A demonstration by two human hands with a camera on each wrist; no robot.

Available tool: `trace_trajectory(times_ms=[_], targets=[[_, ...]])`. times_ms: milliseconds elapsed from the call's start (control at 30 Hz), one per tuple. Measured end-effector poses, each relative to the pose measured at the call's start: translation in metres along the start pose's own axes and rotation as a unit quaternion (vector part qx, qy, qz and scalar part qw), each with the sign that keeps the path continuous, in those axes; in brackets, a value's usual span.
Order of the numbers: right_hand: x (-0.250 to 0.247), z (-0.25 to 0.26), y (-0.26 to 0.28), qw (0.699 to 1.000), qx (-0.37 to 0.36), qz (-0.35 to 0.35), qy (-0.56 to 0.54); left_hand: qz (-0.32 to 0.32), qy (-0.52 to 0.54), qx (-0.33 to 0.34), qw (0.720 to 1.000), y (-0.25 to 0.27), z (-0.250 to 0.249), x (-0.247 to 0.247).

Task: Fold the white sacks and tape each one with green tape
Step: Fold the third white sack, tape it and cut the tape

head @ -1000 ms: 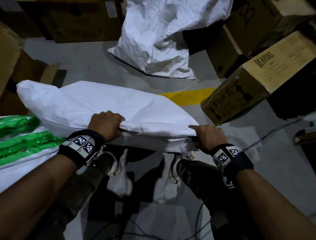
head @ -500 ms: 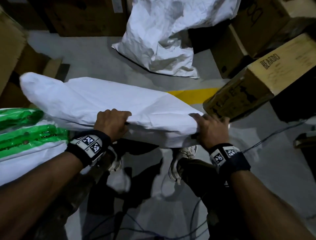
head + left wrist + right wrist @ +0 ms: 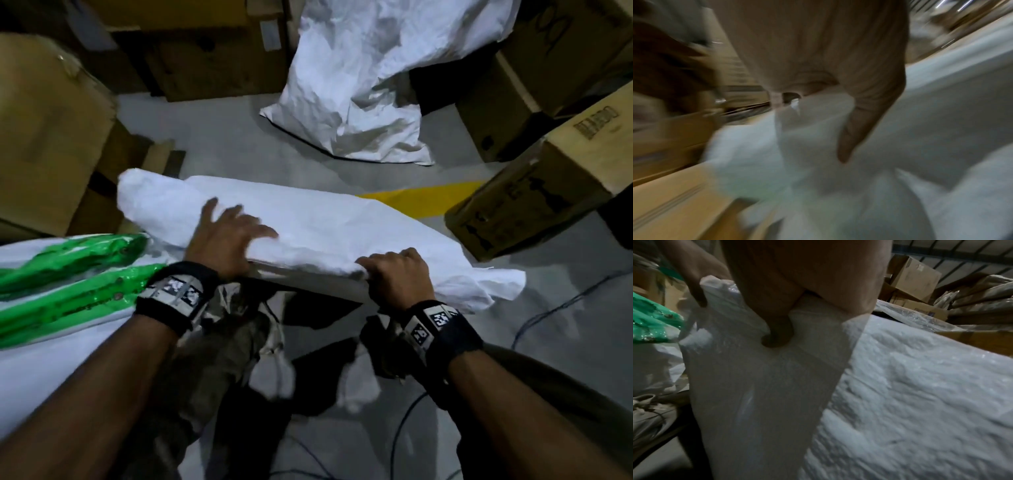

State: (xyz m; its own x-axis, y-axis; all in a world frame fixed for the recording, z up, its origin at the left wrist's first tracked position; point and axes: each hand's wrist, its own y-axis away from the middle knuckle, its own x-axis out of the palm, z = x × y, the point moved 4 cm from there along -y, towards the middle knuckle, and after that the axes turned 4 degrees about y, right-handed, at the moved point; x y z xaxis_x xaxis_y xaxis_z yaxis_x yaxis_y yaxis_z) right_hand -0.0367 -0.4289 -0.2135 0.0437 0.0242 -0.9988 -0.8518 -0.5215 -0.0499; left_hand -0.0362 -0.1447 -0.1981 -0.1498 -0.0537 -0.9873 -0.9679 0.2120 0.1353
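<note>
Two hands are on the folded white woven sack (image 3: 342, 226), which I see held off the grey floor (image 3: 219, 137) in front of the knees, lying long from left to right. My left hand (image 3: 226, 240) lies flat on top of the sack near its left half, fingers spread and fairly straight, pressing on the fabric; the left wrist view is badly blurred, but it shows the thumb (image 3: 857, 126) stretched over white cloth. My right hand (image 3: 397, 277) has its fingers curled round the sack's near edge toward the right end, and the right wrist view shows a fingertip (image 3: 777, 337) dug into the fabric with a layer hanging below it. At the far left sits a pile of white sacks banded with shiny green tape (image 3: 68, 274), just beside the left wrist. Another crumpled white sack (image 3: 370, 85) lies farther off on the floor, well apart from the held one. Brown cardboard boxes (image 3: 548, 192) stand around, and a yellow floor stripe (image 3: 418, 202) shows just beyond the sack's far edge.
</note>
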Motion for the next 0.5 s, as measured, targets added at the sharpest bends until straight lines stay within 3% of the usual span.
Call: trace_trajectory(times_ms=[100,167,500], targets=[[0.003,-0.004,0.001,0.999,0.004,0.027,0.019,0.004,-0.005,-0.107,0.994,0.014,0.072,-0.004],[0.005,-0.002,0.002,0.998,-0.002,0.043,0.034,0.02,-0.015,-0.146,0.989,0.021,0.09,-0.004],[0.004,-0.02,-0.002,0.997,0.02,0.069,-0.003,0.095,-0.07,-0.194,0.974,0.01,0.089,-0.004]])
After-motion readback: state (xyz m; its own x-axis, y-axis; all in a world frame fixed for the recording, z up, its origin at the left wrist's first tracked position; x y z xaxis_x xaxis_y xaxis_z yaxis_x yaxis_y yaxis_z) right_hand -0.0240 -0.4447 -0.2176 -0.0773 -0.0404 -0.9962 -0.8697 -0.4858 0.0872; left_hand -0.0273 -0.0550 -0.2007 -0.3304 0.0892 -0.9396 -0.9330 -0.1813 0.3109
